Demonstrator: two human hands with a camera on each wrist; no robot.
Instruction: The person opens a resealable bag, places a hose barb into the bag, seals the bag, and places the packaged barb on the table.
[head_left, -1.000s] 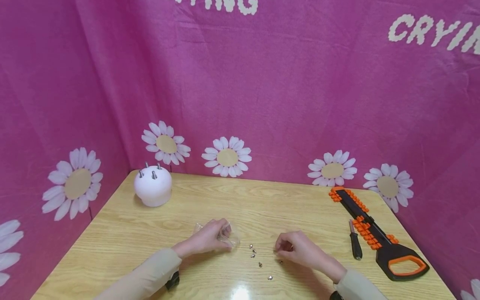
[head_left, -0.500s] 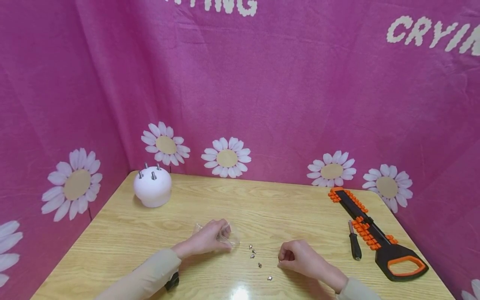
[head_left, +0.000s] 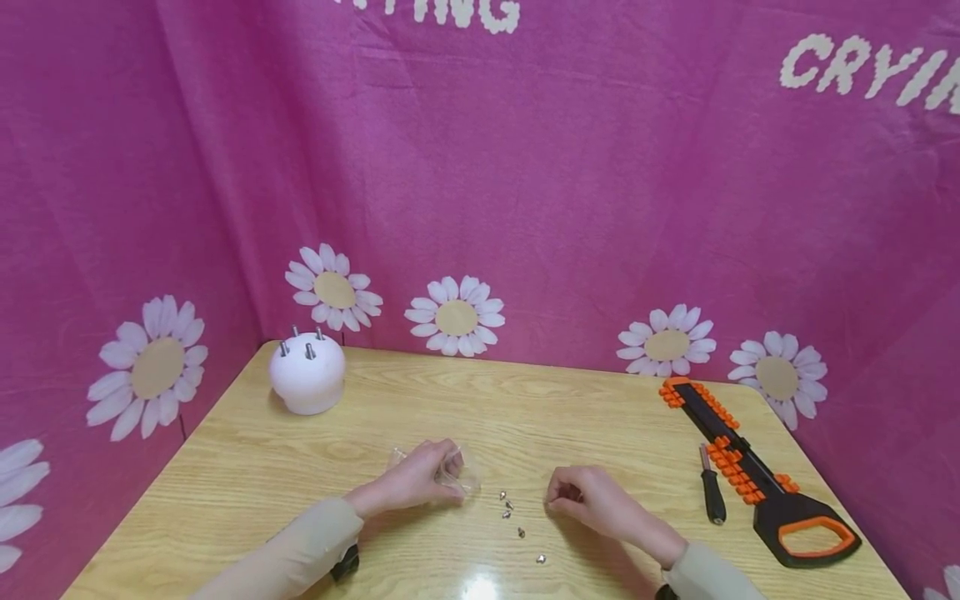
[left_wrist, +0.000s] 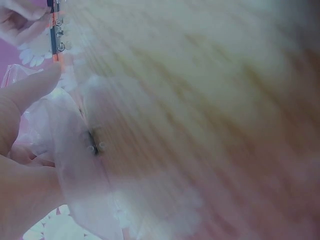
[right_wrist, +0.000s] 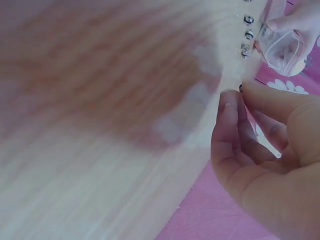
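My left hand grips a clear plastic bag on the table, fingers and thumb curled round it; the left wrist view shows the crumpled plastic bag close up. Between the two hands lie several small shiny metal screws, scattered in a loose line. To the right of them is my right hand, thumb and forefinger brought together low over the table. In the right wrist view a tiny dark bit of a screw shows at the pinched fingertips; the rest of it is hidden.
A white rounded base with metal pegs on top stands at the back left. On the right lie a screwdriver with a black handle and a long black-and-orange tool with a looped handle. Pink flowered cloth hangs behind the table.
The screw by the right hand has left the table and is pinched in its fingers. The right hand drew back slightly, then moved left towards the bag. The left hand stayed still.
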